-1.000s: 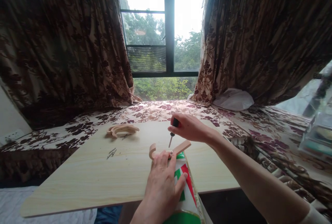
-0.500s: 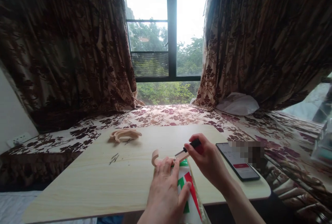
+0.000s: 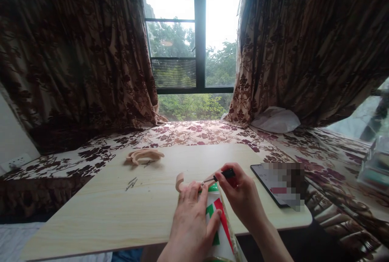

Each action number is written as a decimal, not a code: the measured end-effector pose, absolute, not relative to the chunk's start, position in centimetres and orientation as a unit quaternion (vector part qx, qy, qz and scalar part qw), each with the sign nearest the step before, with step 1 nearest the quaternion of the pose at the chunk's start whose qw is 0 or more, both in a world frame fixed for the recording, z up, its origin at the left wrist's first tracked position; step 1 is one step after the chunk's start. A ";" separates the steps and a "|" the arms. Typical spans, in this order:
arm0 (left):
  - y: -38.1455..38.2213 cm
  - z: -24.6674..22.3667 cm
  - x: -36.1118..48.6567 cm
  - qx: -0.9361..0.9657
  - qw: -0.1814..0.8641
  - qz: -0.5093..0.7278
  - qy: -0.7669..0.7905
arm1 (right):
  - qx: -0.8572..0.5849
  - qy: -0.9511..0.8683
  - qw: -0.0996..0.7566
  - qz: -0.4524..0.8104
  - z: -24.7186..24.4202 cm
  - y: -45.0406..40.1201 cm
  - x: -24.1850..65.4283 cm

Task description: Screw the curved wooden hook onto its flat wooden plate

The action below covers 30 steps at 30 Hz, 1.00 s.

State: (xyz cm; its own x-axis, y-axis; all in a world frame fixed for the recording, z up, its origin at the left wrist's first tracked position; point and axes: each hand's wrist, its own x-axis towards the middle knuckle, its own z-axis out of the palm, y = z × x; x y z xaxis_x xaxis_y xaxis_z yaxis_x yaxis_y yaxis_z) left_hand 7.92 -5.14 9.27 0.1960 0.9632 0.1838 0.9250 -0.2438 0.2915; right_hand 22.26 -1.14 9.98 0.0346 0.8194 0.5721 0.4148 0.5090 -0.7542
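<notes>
My left hand [image 3: 194,217] lies flat, fingers spread, over a curved light-wood piece [image 3: 180,182] and a white, green and red package [image 3: 223,229]. The hooked end of the wood shows beyond my fingertips. A small metal fitting [image 3: 202,184] sits on the wood by my index finger. My right hand [image 3: 238,185] is closed around the black handle of a screwdriver [image 3: 225,174]. Its shaft points left, nearly level, with the tip close to the metal fitting; whether they touch I cannot tell.
Curved wooden pieces [image 3: 145,155] lie at the back left of the table [image 3: 91,209], with several screws [image 3: 131,183] nearer the front. A phone [image 3: 269,185] rests at the right. Behind are a floral cloth [image 3: 194,132], a white plastic bag [image 3: 276,119] and a window.
The screwdriver has tilted lower, its handle dropping closer to level, and my right hand has turned with it. My left hand stays in place on the wood. The whole view has shifted slightly.
</notes>
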 end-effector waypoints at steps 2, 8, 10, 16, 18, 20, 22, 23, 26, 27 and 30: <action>-5.0 9.1 7.9 0.772 0.056 0.166 0.611 | -0.458 -0.671 0.553 0.185 9.9 -1.2 22.1; -5.0 9.0 7.9 0.770 0.053 0.169 0.613 | -0.463 -0.678 0.544 0.172 9.9 -1.3 22.2; -5.0 9.0 7.9 0.771 0.055 0.166 0.613 | -0.462 -0.681 0.542 0.170 9.9 -1.3 22.3; -5.0 9.1 7.9 0.773 0.053 0.165 0.611 | -0.465 -0.690 0.531 0.161 10.2 -1.3 22.3; -5.1 9.1 7.9 0.771 0.053 0.166 0.613 | -0.463 -0.692 0.531 0.160 10.3 -1.2 22.2; -5.0 9.1 7.9 0.771 0.053 0.169 0.612 | -0.460 -0.695 0.531 0.157 10.5 -1.1 22.1; -5.0 9.0 7.9 0.771 0.052 0.174 0.610 | -0.460 -0.698 0.528 0.150 10.6 -1.0 22.1; -5.0 8.9 8.0 0.772 0.051 0.177 0.609 | -0.460 -0.701 0.525 0.148 10.7 -1.0 22.1; -4.9 8.8 8.0 0.773 0.048 0.180 0.607 | -0.463 -0.708 0.514 0.139 10.9 -1.1 22.1; -4.9 8.9 8.0 0.773 0.048 0.178 0.606 | -0.465 -0.711 0.511 0.136 11.0 -1.1 22.0; -5.0 9.0 8.0 0.772 0.051 0.167 0.611 | -0.467 -0.720 0.498 0.128 11.3 -1.1 22.0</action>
State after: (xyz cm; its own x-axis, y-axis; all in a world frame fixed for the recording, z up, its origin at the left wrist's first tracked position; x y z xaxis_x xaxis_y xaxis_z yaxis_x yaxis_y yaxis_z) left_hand 7.96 -5.00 8.99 0.1980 0.9606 0.1950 0.9262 -0.2485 0.2835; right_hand 22.03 -1.09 11.31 -0.0685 0.7995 0.5968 0.5452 0.5310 -0.6487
